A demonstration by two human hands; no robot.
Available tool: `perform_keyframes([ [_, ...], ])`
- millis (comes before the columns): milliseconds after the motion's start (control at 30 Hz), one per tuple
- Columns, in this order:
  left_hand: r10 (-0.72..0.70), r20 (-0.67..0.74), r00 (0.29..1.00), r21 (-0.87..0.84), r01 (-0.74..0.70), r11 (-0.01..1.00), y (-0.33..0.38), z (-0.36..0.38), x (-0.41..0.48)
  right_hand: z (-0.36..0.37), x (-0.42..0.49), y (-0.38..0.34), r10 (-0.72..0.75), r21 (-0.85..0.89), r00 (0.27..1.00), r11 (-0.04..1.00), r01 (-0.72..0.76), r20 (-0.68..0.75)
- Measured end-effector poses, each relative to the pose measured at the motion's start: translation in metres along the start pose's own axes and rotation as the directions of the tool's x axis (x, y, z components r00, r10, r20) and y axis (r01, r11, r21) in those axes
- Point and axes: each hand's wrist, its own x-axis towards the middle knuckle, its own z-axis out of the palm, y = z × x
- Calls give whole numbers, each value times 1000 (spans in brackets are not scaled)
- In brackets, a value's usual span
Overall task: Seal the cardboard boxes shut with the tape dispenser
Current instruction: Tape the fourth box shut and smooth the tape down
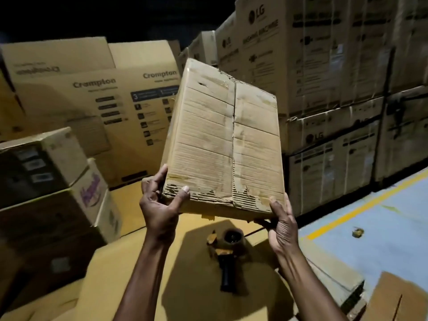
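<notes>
1. Left hand grasps the box at its near left corner, thumb on the face, fingers round the side.
2. Right hand grasps the near right corner.
3. Box held up, tilted, flap seam facing the camera; gripped edge torn.
4. Tape dispenser lies below, between both wrists, on flat cardboard, untouched.

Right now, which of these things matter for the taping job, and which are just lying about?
For the job: worn box, gripped by left hand and right hand; tape dispenser, lying untouched below it.

Lying about: Crompton cartons; LG cartons; stacked boxes at left; small scrap at right.
</notes>
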Motion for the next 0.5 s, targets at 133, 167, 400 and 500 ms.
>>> perform_keyframes([
  [133, -58, -92, 994, -14, 57, 998, 29, -84, -24, 36, -67, 39, 55, -19, 998, 998, -54, 12],
  [167, -64, -125, 990, -15, 62, 998, 34, -101, -28, 44, -79, 47, 60, -29, 998, 998, -59, 27],
  [400, -111, -288, 951, -19, 111, 994, 46, -223, -52, 94, -150, 109, 179, -164, 979, 973, -161, 103],
  [500, -183, -345, 920, -77, 167, 983, 32, -262, -58, 109, -170, 132, 158, -263, 983, 956, -128, 94],
])
